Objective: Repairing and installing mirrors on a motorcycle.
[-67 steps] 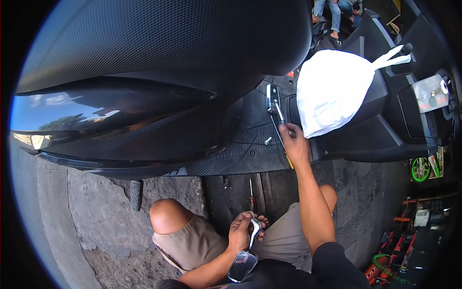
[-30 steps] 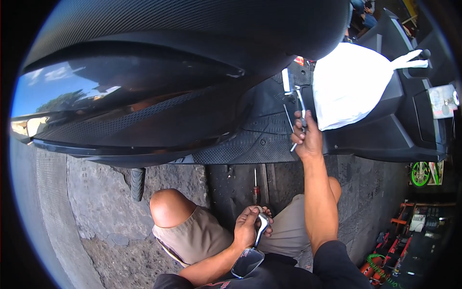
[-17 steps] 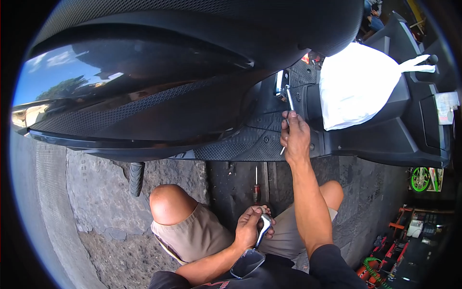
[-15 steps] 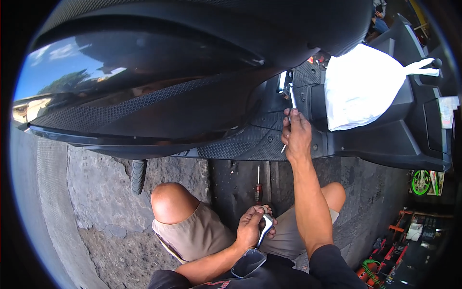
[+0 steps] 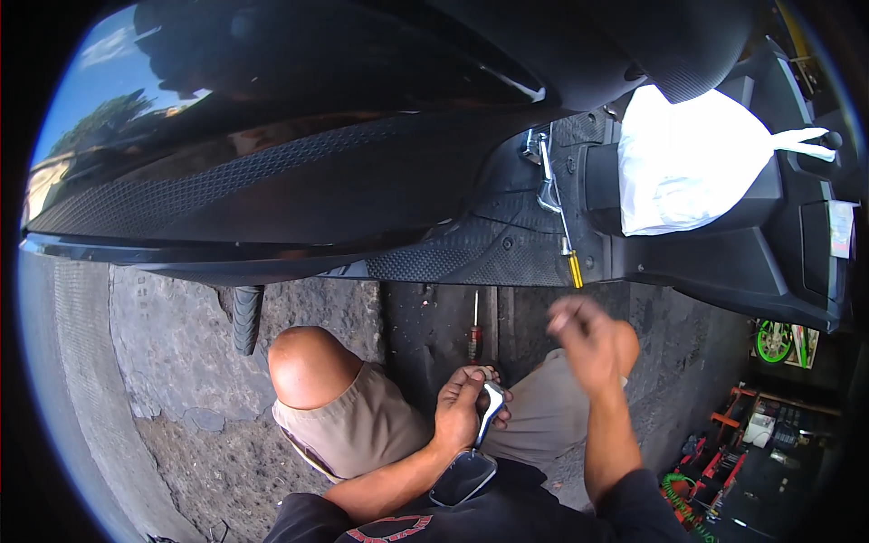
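Observation:
My left hand is closed around the silver stem of a side mirror, near my lap; the dark mirror head hangs toward my shirt. Above my right knee, my right hand is raised and blurred, its fingers partly curled; whether they hold anything cannot be seen. Just beyond it, a screwdriver with a yellow handle lies on the scooter's black footboard. Beside its shaft rests a bent chrome piece, apart from my hand.
A black scooter body spans the far side. A tied white plastic bag sits on its right part. On the ground lies a red-handled screwdriver between my knees. Red tools and a green wheel are at the right.
My right hand has let go of the silver piece on the footboard and drawn back toward my right knee. The yellow-handled screwdriver now shows. My left hand still holds the mirror.

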Available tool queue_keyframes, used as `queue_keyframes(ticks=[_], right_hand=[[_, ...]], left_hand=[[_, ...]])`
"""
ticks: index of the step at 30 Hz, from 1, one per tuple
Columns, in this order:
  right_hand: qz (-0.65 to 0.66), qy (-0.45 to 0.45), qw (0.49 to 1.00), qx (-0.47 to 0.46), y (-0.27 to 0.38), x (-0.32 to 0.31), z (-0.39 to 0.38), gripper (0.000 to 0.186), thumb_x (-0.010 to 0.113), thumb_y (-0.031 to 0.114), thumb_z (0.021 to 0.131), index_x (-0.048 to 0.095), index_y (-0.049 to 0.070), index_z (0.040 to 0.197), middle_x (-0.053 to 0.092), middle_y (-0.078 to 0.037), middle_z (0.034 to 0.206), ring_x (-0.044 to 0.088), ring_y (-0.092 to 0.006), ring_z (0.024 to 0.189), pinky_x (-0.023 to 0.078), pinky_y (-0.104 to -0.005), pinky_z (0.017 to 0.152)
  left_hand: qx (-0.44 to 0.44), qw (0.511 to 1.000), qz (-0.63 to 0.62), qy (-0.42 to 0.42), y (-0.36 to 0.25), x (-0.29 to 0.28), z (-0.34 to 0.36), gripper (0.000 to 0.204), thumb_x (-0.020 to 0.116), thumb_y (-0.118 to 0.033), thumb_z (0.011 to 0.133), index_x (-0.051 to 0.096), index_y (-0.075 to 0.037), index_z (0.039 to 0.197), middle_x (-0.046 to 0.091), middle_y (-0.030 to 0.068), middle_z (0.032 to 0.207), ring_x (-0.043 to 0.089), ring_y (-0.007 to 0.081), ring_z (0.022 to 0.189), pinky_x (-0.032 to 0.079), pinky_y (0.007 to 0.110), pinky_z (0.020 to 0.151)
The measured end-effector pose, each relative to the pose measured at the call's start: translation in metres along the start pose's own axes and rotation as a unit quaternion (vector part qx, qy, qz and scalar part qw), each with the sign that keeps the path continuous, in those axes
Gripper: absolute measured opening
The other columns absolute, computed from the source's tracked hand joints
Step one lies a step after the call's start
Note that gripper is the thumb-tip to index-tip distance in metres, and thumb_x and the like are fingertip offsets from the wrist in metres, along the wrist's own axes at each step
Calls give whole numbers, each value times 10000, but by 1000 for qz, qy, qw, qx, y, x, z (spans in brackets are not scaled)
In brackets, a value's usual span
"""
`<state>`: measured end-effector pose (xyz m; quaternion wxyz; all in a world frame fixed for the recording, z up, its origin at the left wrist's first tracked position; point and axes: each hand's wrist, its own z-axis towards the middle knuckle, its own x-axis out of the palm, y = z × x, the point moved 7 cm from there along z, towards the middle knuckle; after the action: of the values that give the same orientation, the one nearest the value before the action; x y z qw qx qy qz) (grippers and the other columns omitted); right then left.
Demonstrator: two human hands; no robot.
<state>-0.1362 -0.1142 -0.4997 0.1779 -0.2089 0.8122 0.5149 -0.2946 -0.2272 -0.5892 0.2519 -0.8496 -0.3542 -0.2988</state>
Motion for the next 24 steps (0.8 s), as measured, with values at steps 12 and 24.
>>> queue_keyframes(ticks=[12,24], right_hand=[[48,205,978,-11,-21,64,-55,309,692,140,892,671,30,1180,620,-85,1051,602,-136,892,478,-250,718],[68,36,996,-39,-28,14,14,141,636,90,908,682,7,1013,649,-7,883,574,-79,793,467,-232,716]], left_hand=[[55,998,16,-37,-7,-5,6,236,466,-262,1037,509,-31,1061,675,148,836,639,187,552,544,298,445],[56,996,25,-60,-8,-18,8,205,497,-324,1019,492,-122,1050,659,177,732,600,202,455,497,299,382]])
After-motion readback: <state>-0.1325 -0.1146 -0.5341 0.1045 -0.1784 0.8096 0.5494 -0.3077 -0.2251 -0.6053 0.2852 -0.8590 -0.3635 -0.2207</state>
